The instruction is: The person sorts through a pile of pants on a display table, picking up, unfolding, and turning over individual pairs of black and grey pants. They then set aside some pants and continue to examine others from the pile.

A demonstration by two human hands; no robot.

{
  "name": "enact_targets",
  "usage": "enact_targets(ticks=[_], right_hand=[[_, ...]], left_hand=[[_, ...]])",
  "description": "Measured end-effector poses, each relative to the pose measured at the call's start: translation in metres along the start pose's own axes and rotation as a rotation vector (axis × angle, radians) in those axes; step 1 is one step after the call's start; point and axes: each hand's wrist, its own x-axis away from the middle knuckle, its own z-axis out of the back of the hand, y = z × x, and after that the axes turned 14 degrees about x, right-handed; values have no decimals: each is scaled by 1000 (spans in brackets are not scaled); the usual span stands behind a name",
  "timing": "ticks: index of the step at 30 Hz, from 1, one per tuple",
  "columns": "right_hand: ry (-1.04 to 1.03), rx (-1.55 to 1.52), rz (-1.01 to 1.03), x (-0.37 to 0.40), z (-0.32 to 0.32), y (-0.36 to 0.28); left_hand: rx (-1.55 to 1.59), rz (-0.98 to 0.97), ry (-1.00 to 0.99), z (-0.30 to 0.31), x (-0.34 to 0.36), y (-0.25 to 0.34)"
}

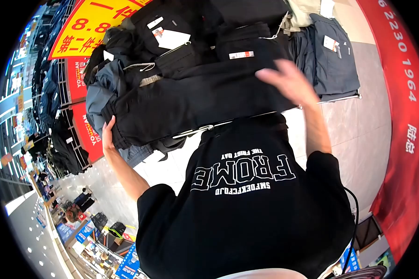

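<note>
A pair of black trousers (186, 104) lies lengthwise across a heap of dark clothing, its gathered cuff end to the left. My left hand (108, 136) is closed at that cuff end, thumb along the edge; its other fingers are partly hidden. Over the right part of the trousers is my right hand (291, 86), blurred, with fingers apart and nothing in them. Behind them, folded black trousers (246, 42) carry a white and red label. Grey garments (100, 93) bunch up beside my left hand.
Folded dark grey trousers (335, 60) with a tag lie at the right end of the rack. A yellow price sign (91, 28) stands at the back left. Clothing racks (56, 107) line the far left, and a red banner (400, 116) runs down the right.
</note>
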Motion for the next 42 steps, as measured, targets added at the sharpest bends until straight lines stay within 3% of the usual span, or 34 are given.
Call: enact_targets(ticks=[1, 3, 5, 7, 9, 12, 16, 19, 22, 25, 27, 28, 29, 31, 33, 35, 38, 39, 41, 42], right_hand=[[17, 27, 269, -10, -42, 4], [-581, -239, 112, -23, -105, 0], [-739, -185, 105, -30, -147, 15], [-724, -100, 104, -33, -160, 28], [-523, -58, 44, -34, -159, 44], [-89, 132, 232, -36, -152, 64], [-93, 207, 210, -39, -154, 62], [-58, 261, 320, -41, -172, 72], [-89, 321, 251, -44, -180, 80], [-78, 172, 180, -44, -175, 85], [-236, -244, 36, -39, -164, 75], [-328, -448, 16, -40, -163, 84], [-319, -442, 12, -36, -149, 83], [-454, -1125, -172, -13, -104, 63], [48, -1013, -244, 25, -63, 35], [-27, -1214, -357, -1, -57, 128], [41, -1106, -438, 5, -56, 183], [46, -1111, -442, 7, -55, 183], [18, -781, -329, 6, -52, 173], [22, -803, -363, 3, -53, 172]], left_hand=[[3, -1, 9, -1, 3, 3], [3, -53, -16, -4, 10, 9], [27, -48, -53, -15, 24, 15], [2, -88, -10, -22, 33, 20], [0, -96, -22, -22, 40, 24], [47, -53, -113, -13, 36, 26], [79, -83, -52, -17, 40, 23], [57, -94, -23, -30, 54, 25], [99, -86, -127, -38, 65, 27], [124, -108, -255, -94, 96, 23], [73, -175, -386, -158, 127, 15], [-49, -311, -326, -173, 117, -12], [-113, -298, -448, -222, 155, -4], [-81, -217, -806, -266, 167, -37], [-170, -262, -1018, -295, 184, -54], [-219, -240, -1097, -298, 168, -73], [-234, -233, -877, -280, 130, -104], [-252, -217, -773, -271, 106, -122], [-410, -283, -531, -254, 66, -153], [-492, -297, -422, -246, 42, -173]])
